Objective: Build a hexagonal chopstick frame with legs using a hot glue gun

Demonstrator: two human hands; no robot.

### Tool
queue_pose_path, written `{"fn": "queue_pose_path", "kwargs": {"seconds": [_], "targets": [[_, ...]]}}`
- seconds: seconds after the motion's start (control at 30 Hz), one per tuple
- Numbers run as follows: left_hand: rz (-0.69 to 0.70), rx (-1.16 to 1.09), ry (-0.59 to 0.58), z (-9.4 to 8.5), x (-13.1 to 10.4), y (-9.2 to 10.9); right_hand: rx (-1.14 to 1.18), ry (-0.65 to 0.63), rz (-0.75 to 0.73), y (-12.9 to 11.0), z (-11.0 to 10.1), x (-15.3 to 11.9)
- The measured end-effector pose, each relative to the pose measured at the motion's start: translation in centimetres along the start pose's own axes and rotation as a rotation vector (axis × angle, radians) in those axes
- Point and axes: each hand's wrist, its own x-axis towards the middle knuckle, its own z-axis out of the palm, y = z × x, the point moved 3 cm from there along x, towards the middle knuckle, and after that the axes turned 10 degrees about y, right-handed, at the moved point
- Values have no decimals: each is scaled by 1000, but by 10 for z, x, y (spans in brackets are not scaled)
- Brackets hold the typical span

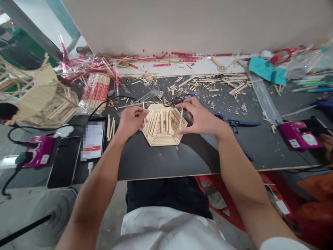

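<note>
A hexagonal piece built of stacked wooden sticks (164, 141) lies flat on the table (166, 163) straight in front of the person, between both hands, probably so that either side can be reached without turning it. The left hand (134, 119) pinches a short stick (144, 107) in its fingertips at the piece's left edge; the right hand (199, 114) appears to span another stick (181, 116) end to end between thumb and forefinger, a grip that would keep it lined up with the right edge. Loose sticks (111, 128) lie beside the lit phone (93, 139), seemingly laid out within easy reach of the left hand. The left fingers cover the lower part of their stick, so whether it touches the piece cannot be told. The phone's screen is partly blurred out, the purplish tool (183, 98) is half hidden behind the right hand, and the lattice stickwork (33, 93) is cut off at the left.
</note>
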Motion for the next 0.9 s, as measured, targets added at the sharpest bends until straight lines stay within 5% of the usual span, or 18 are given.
{"fn": "queue_pose_path", "kwargs": {"seconds": [0.23,0.47,0.7,0.9], "targets": [[64,140,42,4,2,-5,2,-100,5,-7,20,2],[104,-89,-2,6,-5,2,57,211,-104,-10,19,6],[-9,-280,-242,17,-19,22,210,292,-355,-35,43,3],[-27,-327,-363,29,-27,25,310,282,-289,-38,50,3]]}}
